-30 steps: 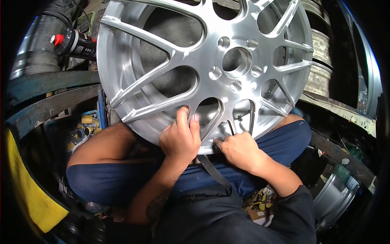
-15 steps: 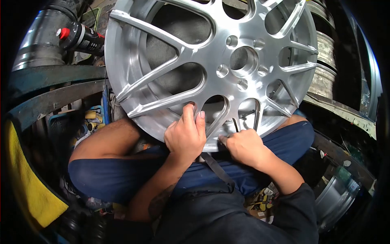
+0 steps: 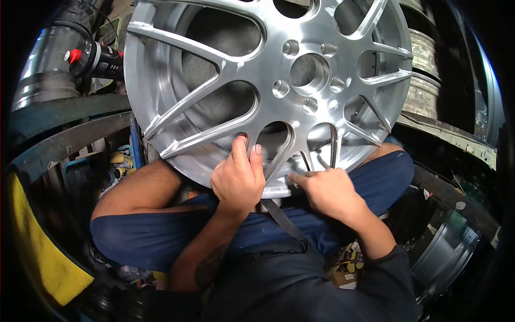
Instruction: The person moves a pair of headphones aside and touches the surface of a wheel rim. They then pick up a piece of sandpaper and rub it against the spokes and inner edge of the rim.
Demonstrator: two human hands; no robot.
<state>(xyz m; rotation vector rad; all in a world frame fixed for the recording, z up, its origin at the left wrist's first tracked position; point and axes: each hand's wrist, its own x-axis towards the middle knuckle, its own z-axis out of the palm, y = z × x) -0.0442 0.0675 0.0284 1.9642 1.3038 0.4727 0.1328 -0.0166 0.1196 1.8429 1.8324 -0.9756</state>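
A large silver wheel rim (image 3: pixel 306 96) with split spokes leans face up before my crossed legs. My left hand (image 3: pixel 238 180) is at its lower edge, thumb and fingers around a lower spoke, with some fingertips out of sight. To the right, my right hand (image 3: pixel 330 193) is curled, its index fingertip touching the rim's bottom edge beside a narrow spoke gap. Whether it pinches anything small is hidden. A dark strap (image 3: pixel 284 222) hangs below the rim over my dark blue shorts.
A black bottle with a red and white cap (image 3: pixel 96 60) lies at upper left near metal cylinders. A yellow cloth (image 3: pixel 45 247) hangs at far left. Stacked rims (image 3: pixel 424 96) stand at upper right, and another rim (image 3: pixel 442 255) lies at lower right.
The view of the rim has shifted slightly left and up. My right hand has opened a little from its tighter curl, its index finger still at the rim's edge.
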